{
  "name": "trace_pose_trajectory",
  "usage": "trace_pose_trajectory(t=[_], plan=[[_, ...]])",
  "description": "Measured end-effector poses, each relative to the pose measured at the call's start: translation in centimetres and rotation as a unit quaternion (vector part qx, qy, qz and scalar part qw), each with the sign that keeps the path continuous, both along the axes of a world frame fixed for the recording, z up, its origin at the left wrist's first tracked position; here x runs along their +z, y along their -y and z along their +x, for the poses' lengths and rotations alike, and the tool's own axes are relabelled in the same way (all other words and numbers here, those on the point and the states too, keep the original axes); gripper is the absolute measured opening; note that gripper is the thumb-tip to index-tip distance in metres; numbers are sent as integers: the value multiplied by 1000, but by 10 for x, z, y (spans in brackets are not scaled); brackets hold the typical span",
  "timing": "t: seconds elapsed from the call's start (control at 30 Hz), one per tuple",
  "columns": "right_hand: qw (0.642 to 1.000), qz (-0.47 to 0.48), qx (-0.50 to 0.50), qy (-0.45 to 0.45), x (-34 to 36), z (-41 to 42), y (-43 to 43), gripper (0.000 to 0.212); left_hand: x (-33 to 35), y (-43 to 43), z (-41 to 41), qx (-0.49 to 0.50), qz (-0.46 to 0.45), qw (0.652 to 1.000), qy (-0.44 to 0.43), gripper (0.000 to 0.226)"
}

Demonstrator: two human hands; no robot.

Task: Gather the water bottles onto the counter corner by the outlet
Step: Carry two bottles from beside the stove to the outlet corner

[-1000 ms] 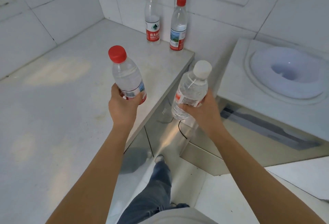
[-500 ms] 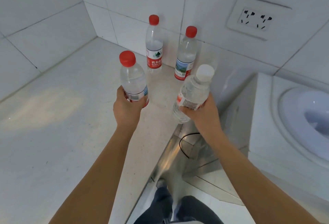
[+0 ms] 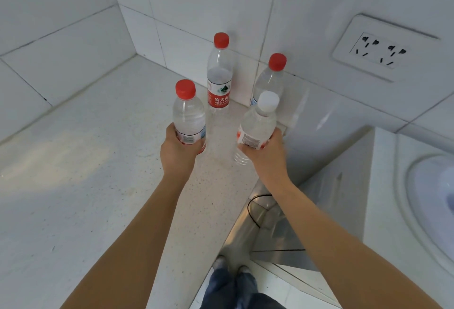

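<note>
Left hand [image 3: 178, 151] gripping upright red-capped clear plastic bottle [image 3: 188, 114]; right hand [image 3: 266, 153] gripping tilted white-capped clear bottle [image 3: 258, 124]; both nearing speckled white counter corner [image 3: 221, 156], just ahead.

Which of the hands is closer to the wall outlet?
Right. The right hand, holding the white-capped bottle, is below and left of the outlet. The left hand, holding a red-capped bottle, is farther left.
</note>
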State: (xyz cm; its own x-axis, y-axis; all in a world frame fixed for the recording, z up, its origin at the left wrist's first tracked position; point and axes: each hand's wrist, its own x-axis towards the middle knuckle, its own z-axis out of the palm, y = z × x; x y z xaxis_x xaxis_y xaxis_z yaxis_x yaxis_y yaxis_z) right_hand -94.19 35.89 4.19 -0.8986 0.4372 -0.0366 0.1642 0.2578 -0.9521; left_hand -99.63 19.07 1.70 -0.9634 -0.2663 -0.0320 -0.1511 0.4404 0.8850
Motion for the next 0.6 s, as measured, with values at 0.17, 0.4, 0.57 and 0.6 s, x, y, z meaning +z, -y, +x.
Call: trace_pose_trajectory(t=[0.17,0.4,0.57,0.6], plan=[[1000,28,11,-5,-6,-13,0,72,-1,-10,-16,-1,-6,1000,4,65],[999,34,18,-2,-1,-28,-4,78,-1,-21,-34,-33,-1,999,-12,66],[999,30,12,8,1,-34,-9,74,-1,-29,-49,-53,-8,999,-9,66],[999,33,11,11,1,-36,-10,73,0,-30,-52,-56,-7,998,-8,66]])
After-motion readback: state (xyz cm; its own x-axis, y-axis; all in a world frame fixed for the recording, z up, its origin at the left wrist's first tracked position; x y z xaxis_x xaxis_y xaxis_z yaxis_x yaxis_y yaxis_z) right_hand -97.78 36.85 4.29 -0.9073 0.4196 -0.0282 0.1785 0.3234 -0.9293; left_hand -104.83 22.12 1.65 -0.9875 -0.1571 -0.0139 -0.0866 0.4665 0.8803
